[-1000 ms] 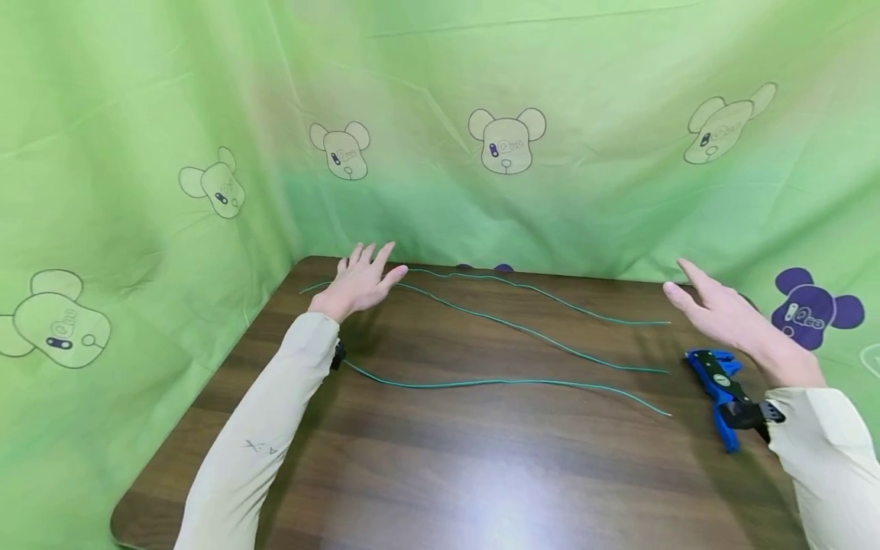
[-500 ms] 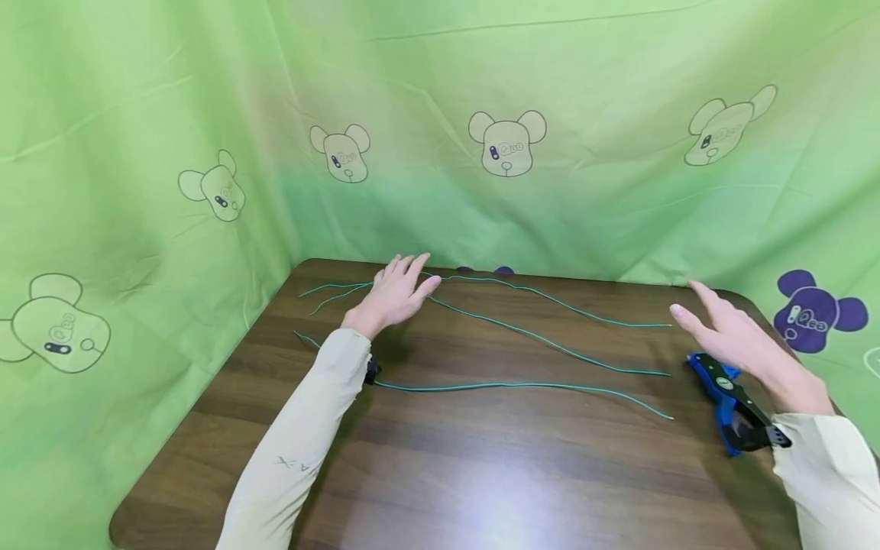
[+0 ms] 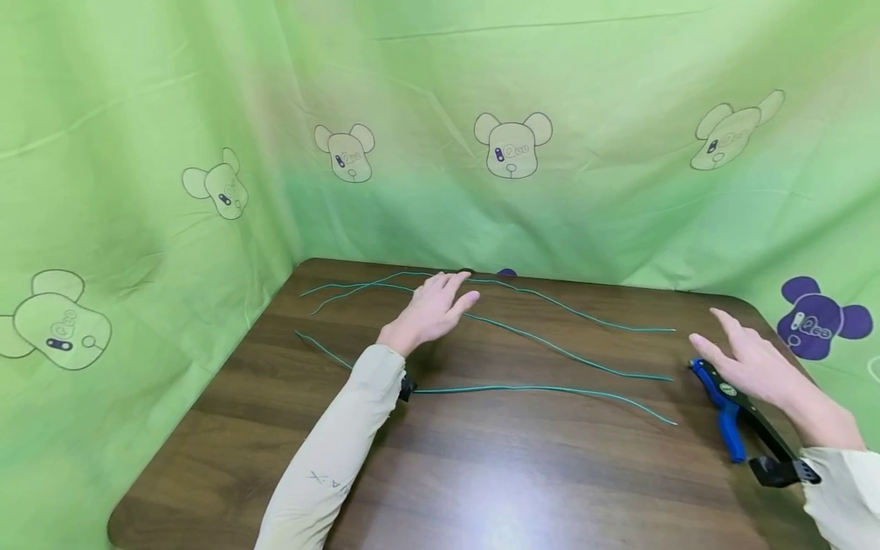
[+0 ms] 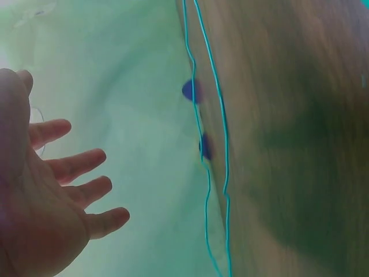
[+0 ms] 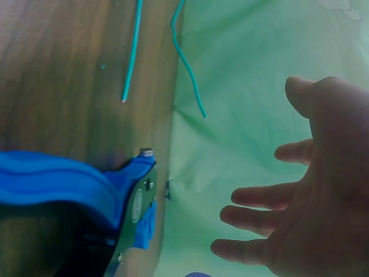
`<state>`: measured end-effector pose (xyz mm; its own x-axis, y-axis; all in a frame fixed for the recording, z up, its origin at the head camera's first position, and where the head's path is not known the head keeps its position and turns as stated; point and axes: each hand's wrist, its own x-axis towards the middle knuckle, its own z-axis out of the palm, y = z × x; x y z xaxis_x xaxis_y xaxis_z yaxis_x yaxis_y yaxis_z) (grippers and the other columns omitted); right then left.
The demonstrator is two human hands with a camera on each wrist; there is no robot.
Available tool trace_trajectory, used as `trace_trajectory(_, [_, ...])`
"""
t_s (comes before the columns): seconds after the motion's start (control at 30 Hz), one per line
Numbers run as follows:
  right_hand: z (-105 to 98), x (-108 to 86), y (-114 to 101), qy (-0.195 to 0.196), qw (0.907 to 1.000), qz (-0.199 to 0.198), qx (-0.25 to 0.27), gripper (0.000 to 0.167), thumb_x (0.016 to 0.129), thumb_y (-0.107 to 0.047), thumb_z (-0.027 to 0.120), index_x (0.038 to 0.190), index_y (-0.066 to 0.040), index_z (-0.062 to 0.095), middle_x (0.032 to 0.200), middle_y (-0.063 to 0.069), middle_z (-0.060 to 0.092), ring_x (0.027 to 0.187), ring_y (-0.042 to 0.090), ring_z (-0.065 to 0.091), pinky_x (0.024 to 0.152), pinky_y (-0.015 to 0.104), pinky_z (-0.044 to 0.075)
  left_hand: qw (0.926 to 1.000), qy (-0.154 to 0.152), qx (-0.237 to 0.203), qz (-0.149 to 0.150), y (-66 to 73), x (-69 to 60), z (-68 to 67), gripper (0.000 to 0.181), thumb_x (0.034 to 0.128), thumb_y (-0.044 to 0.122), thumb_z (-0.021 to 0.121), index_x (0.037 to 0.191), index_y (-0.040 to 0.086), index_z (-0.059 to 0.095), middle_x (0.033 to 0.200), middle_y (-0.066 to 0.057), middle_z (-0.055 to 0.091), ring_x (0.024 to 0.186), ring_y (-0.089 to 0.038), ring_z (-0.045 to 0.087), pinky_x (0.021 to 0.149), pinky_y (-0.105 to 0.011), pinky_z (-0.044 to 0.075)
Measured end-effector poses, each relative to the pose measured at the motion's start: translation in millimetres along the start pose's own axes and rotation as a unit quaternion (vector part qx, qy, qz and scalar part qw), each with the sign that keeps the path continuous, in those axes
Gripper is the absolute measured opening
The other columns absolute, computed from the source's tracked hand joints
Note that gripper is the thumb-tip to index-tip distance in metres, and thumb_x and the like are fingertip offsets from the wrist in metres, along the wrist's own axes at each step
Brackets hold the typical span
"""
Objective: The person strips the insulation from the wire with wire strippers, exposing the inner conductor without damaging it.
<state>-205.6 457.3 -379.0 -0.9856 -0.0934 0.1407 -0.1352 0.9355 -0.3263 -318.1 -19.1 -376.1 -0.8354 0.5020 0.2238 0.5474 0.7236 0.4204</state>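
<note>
Three thin green wires lie across the table: a back wire (image 3: 522, 290), a middle wire (image 3: 529, 334) and a front wire (image 3: 512, 387). On the left, the back and middle wires cross. My left hand (image 3: 429, 313), fingers spread, is held over these two wires and hides parts of them; nothing is in it. In the left wrist view, that hand (image 4: 52, 184) is apart from the wires. At the right, blue-and-black wire strippers (image 3: 730, 431) lie on the tabletop. Above them, my right hand (image 3: 763, 370) extends with loose fingers and holds nothing. The right wrist view shows the strippers (image 5: 135, 202) beside wire ends.
The brown wooden table (image 3: 227, 451) has rounded corners. A green cloth (image 3: 412, 76) printed with bear heads hangs behind it and along its left side. Each wrist carries a black strap, such as the right strap (image 3: 784, 470).
My left hand has moved to the right over the wires, uncovering their left ends. My right hand has shifted down and slightly right. The wires and wire strippers stay in place.
</note>
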Motion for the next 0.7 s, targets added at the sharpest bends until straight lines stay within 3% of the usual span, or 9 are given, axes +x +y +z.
trace_trajectory(0.17, [4, -6.7, 4, -0.003, 1.0, 0.0, -0.001, 0.073, 0.103, -0.032, 0.047, 0.149, 0.012, 0.012, 0.127, 0.053, 0.034, 0.112, 0.065, 0.034, 0.083, 0.069, 0.033, 0.9998, -0.011, -0.009, 0.014, 13.6, 1.7, 12.4, 0.06, 0.1036, 0.057, 0.023, 0.152, 0.022, 0.033, 0.152, -0.007, 0.042, 0.144, -0.026, 0.035, 0.115, -0.052, 0.03])
trace_trajectory(0.43, [11, -13.7, 8, 0.005, 0.9997, -0.012, -0.02, 0.071, 0.101, -0.031, 0.052, 0.145, 0.013, 0.019, 0.122, 0.055, 0.036, 0.107, 0.066, 0.036, 0.081, 0.07, 0.034, 0.9982, -0.021, -0.051, 0.024, 38.8, 2.5, 28.3, 0.06, 0.1039, 0.056, 0.022, 0.151, 0.021, 0.036, 0.152, -0.007, 0.042, 0.144, -0.029, 0.035, 0.116, -0.05, 0.03])
trace_trajectory(0.7, [17, -25.3, 4, -0.03, 0.9994, 0.004, -0.019, 0.076, 0.1, -0.037, 0.053, 0.148, 0.011, 0.017, 0.126, 0.055, 0.032, 0.108, 0.069, 0.036, 0.083, 0.071, 0.035, 0.996, -0.055, -0.067, 0.022, 58.5, 0.9, 49.8, 0.061, 0.1029, 0.059, 0.02, 0.15, 0.023, 0.037, 0.153, -0.004, 0.041, 0.144, -0.026, 0.035, 0.116, -0.048, 0.031])
